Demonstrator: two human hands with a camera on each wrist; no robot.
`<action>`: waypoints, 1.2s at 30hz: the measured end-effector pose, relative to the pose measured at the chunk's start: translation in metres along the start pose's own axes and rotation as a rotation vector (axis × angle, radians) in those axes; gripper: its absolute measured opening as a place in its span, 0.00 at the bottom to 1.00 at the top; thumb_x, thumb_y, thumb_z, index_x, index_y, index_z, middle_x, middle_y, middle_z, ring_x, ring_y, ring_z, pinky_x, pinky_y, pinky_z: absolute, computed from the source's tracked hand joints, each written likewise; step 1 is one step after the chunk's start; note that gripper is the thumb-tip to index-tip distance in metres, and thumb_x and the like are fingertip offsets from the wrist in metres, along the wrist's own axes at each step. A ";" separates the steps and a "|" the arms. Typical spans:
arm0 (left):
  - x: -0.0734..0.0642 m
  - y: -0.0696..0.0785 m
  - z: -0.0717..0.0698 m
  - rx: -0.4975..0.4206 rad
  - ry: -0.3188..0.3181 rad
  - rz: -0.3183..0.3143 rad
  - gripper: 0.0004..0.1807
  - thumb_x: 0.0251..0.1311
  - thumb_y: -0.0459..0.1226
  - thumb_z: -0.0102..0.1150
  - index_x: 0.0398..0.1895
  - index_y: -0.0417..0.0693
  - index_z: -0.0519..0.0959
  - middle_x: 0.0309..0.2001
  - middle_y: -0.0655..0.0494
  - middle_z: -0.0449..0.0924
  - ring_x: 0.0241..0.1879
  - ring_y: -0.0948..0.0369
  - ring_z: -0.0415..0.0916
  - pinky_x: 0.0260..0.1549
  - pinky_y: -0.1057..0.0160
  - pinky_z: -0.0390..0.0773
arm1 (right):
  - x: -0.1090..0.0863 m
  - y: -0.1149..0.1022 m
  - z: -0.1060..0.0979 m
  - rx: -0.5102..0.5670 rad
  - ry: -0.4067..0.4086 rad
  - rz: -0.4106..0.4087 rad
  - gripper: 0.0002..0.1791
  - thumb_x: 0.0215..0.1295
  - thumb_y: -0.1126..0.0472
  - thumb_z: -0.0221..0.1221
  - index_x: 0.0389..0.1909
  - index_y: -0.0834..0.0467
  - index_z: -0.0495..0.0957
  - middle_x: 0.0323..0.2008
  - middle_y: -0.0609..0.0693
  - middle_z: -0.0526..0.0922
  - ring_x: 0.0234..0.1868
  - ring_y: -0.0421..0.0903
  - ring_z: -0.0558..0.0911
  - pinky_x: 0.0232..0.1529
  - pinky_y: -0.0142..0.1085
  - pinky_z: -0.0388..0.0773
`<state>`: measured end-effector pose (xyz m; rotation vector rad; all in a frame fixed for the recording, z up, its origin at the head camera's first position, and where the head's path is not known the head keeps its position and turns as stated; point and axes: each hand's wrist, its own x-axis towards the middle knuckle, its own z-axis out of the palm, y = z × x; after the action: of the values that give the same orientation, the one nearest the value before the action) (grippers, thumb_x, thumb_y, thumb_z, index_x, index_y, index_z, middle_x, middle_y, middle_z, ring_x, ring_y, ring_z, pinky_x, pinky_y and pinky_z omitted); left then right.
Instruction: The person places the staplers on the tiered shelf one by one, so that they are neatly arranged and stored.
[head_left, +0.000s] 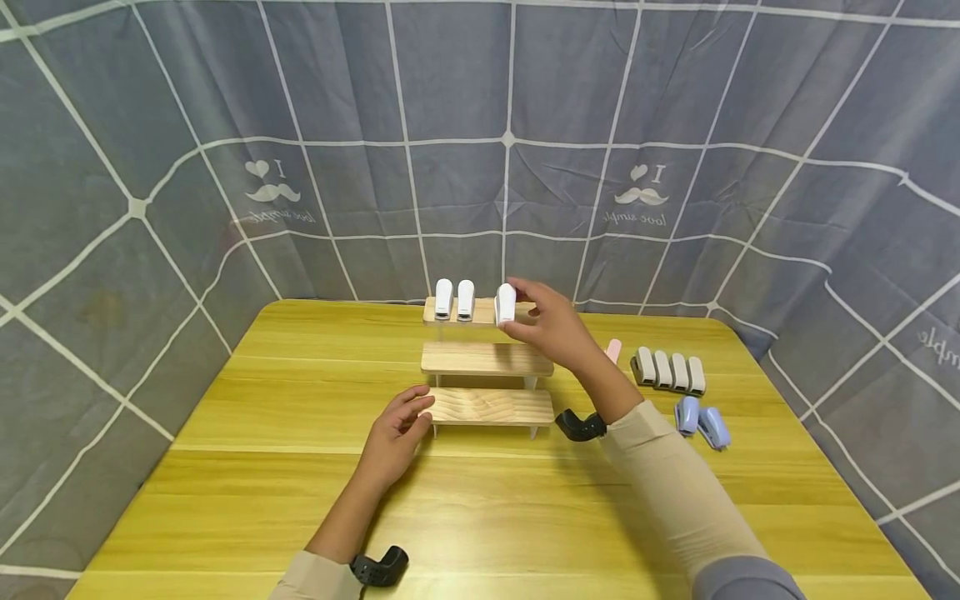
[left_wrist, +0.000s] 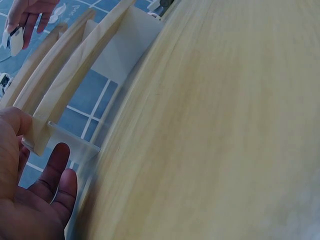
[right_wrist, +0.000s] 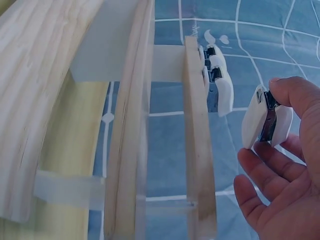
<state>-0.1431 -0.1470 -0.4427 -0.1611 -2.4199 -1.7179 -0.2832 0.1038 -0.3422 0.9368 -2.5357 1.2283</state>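
A small white stapler [head_left: 506, 305] is pinched between the thumb and fingers of my right hand [head_left: 553, 327], over the right part of the top step. In the right wrist view this stapler [right_wrist: 267, 119] stands apart from the other two. Two more white staplers, one at the left end [head_left: 444, 299] and one beside it [head_left: 466, 301], sit upright on that step. My left hand [head_left: 396, 437] grips the left end of the lowest step of a wooden three-step stand [head_left: 487, 407], thumb and index finger at its edge and the other fingers loose.
On the table [head_left: 300, 492], right of the stand, stand a row of several grey-white staplers [head_left: 669, 372] and two blue staplers [head_left: 701, 422]. A pink stapler [head_left: 614, 350] is partly hidden behind my right forearm. A grey checked curtain [head_left: 465, 192] surrounds the table's back and sides.
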 end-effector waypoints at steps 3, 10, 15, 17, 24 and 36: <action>0.004 -0.016 0.002 -0.006 0.005 0.006 0.16 0.70 0.29 0.55 0.58 0.34 0.79 0.67 0.48 0.70 0.59 0.50 0.72 0.52 0.53 0.74 | 0.005 0.000 0.004 0.013 -0.015 0.023 0.39 0.61 0.57 0.69 0.71 0.59 0.66 0.60 0.52 0.77 0.59 0.49 0.75 0.54 0.50 0.74; 0.008 -0.031 0.003 -0.010 0.004 0.015 0.16 0.70 0.31 0.56 0.58 0.38 0.80 0.67 0.53 0.71 0.59 0.53 0.72 0.53 0.54 0.74 | 0.017 0.002 0.013 0.037 -0.043 0.050 0.38 0.62 0.58 0.69 0.72 0.60 0.65 0.59 0.54 0.77 0.60 0.51 0.76 0.56 0.48 0.75; 0.010 -0.038 0.004 0.003 0.008 0.011 0.15 0.70 0.33 0.56 0.58 0.41 0.81 0.67 0.57 0.71 0.59 0.54 0.72 0.53 0.54 0.74 | 0.024 0.004 0.019 0.039 -0.053 0.074 0.39 0.62 0.60 0.69 0.71 0.61 0.65 0.58 0.55 0.77 0.60 0.52 0.76 0.58 0.42 0.74; 0.010 -0.039 0.004 0.002 0.010 0.009 0.15 0.70 0.33 0.56 0.58 0.41 0.81 0.66 0.57 0.71 0.59 0.54 0.72 0.53 0.54 0.75 | 0.026 0.005 0.020 0.038 -0.049 0.087 0.38 0.61 0.60 0.69 0.71 0.62 0.65 0.57 0.55 0.78 0.60 0.52 0.77 0.58 0.41 0.74; 0.010 -0.038 0.004 -0.015 0.005 0.013 0.16 0.70 0.33 0.56 0.58 0.40 0.80 0.67 0.56 0.71 0.60 0.53 0.72 0.53 0.53 0.74 | 0.030 0.007 0.023 0.012 -0.050 0.126 0.39 0.61 0.59 0.69 0.71 0.61 0.65 0.56 0.54 0.78 0.59 0.51 0.77 0.59 0.41 0.73; 0.010 -0.038 0.002 -0.030 -0.007 -0.009 0.16 0.71 0.34 0.56 0.59 0.43 0.80 0.67 0.61 0.70 0.60 0.56 0.71 0.53 0.53 0.74 | 0.032 0.009 0.026 0.001 -0.064 0.154 0.39 0.61 0.58 0.69 0.72 0.60 0.64 0.59 0.55 0.77 0.59 0.52 0.77 0.59 0.42 0.73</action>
<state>-0.1598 -0.1574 -0.4768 -0.1602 -2.4043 -1.7614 -0.3113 0.0736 -0.3517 0.8063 -2.7012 1.2600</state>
